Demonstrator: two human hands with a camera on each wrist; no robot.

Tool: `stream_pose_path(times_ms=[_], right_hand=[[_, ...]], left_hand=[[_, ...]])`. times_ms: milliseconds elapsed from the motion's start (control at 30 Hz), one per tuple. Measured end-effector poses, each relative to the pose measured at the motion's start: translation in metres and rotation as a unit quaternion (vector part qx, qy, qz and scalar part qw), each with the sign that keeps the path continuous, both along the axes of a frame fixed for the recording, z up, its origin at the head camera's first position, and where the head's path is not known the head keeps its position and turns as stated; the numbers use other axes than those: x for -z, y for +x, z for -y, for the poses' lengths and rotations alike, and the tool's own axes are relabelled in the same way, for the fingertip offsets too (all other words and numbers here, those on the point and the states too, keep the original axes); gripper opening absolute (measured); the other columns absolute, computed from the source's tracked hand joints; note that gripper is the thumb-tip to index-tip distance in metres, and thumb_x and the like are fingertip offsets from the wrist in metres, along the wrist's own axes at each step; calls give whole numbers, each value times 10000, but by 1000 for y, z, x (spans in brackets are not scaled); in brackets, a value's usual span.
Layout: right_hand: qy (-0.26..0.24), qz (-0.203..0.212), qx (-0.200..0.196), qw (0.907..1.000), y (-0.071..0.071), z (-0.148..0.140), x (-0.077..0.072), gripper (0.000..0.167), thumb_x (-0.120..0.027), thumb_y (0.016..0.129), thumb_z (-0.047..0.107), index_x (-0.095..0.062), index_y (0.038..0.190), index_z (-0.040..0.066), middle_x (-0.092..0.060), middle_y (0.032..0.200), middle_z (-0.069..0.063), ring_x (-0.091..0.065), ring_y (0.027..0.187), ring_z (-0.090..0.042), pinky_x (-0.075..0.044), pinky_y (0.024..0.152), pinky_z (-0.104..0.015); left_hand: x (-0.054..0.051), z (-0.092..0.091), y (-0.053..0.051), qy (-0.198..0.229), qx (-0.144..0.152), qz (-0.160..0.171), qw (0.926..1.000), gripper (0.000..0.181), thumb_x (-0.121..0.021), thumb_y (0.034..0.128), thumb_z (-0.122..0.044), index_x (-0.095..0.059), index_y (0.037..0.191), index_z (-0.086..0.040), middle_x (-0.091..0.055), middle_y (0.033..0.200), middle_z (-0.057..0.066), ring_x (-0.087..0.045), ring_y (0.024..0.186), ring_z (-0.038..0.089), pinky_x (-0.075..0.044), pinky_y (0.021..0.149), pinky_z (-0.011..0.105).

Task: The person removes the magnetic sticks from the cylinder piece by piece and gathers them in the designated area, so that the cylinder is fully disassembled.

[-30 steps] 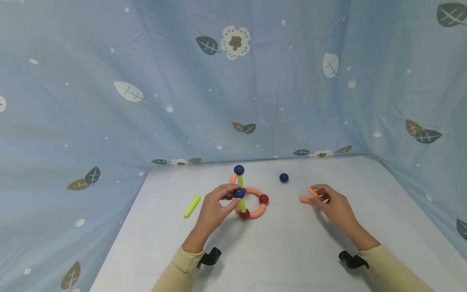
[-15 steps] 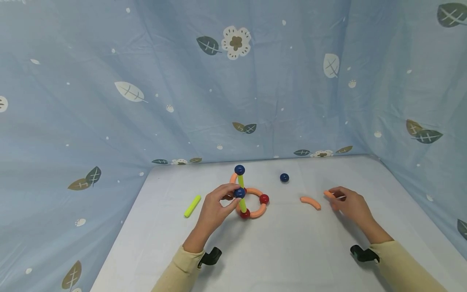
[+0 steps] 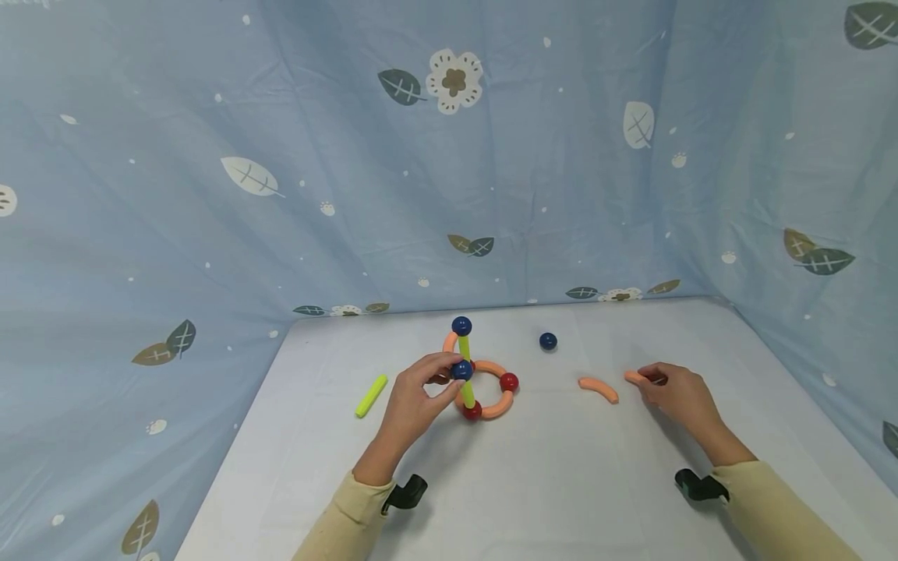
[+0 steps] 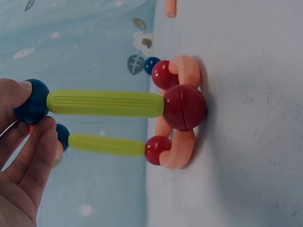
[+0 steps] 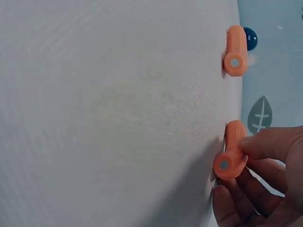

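With fingers and thumb, my left hand (image 3: 414, 399) pinches a blue ball (image 4: 37, 106) on top of an upright yellow-green magnetic rod (image 4: 106, 103). That rod's foot meets a red ball (image 4: 184, 108). Red balls and orange curved rods (image 3: 496, 407) form a ring lying on the table. Behind, a second yellow-green rod (image 4: 106, 144) rises from the ring with a blue ball (image 3: 461, 326) on its top. At the right, my right hand (image 3: 677, 399) pinches a loose orange curved rod (image 5: 236, 135), which appears to touch the table.
Another orange curved rod (image 3: 599, 389) lies left of my right hand. A loose blue ball (image 3: 548, 341) sits farther back, and a yellow-green rod (image 3: 371, 396) lies left of my left hand. A patterned blue curtain (image 3: 337, 156) hangs behind the white table (image 3: 554, 483).
My right hand has moved right with one orange curved rod and lowered it slightly, leaving the other curved rod lying on the table. The left hand and the structure have stayed still.
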State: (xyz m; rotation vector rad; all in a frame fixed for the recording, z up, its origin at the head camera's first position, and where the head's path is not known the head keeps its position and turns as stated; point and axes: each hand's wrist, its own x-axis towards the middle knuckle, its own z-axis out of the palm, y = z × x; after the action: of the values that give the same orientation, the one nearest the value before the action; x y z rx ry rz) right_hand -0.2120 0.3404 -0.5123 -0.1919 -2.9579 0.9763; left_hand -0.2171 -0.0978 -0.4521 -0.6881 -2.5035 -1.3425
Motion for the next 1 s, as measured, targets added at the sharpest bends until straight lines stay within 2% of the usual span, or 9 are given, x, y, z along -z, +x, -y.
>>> stream_pose_path(times_ms=[167,300,400,767,1000], right_hand=[[137,-163,-49,9998,1,1,0,325,-670,948,147,-674,1197,-62,-677,1079,-256,-632,937,-391,-546,702,-461],[154,-200,-37,9997,2,1,2,326,-656,951,144,-673,1202,-64,-672,1097,-266,-622,967,-417,-536,737,-503],[164,-230,-44,9996,2,1,4,329,-652,956,149,-674,1205,-65,-671,1104,-268,-621,977,-420,-534,749,-512],[198,-398,-47,9990,3,3,4,338,-647,967,148,-661,1225,-71,-673,1075,-266,-628,954,-409,-538,728,-506],[148,-438,38,9989,4,6,1,381,-688,933,110,-630,1259,-78,-628,1136,-306,-608,988,-434,-538,727,-521]], left_hand=[[0,0,0,39,-6,24,10000,373,-784,914,-160,-707,1278,-158,-680,1228,-68,-663,966,71,-594,848,320],[0,0,0,46,5,4,10000,372,-783,915,-160,-707,1279,-149,-680,1230,-67,-663,965,71,-593,845,310],[0,0,0,57,28,-21,10000,375,-783,915,-157,-704,1281,-130,-680,1232,-61,-665,965,73,-593,843,307],[2,0,0,106,27,-63,9999,370,-782,916,-158,-707,1277,-185,-680,1225,-73,-665,963,67,-598,837,329],[3,1,0,91,8,-92,9999,376,-787,911,-158,-707,1275,-204,-679,1234,-67,-667,960,65,-600,835,332]])
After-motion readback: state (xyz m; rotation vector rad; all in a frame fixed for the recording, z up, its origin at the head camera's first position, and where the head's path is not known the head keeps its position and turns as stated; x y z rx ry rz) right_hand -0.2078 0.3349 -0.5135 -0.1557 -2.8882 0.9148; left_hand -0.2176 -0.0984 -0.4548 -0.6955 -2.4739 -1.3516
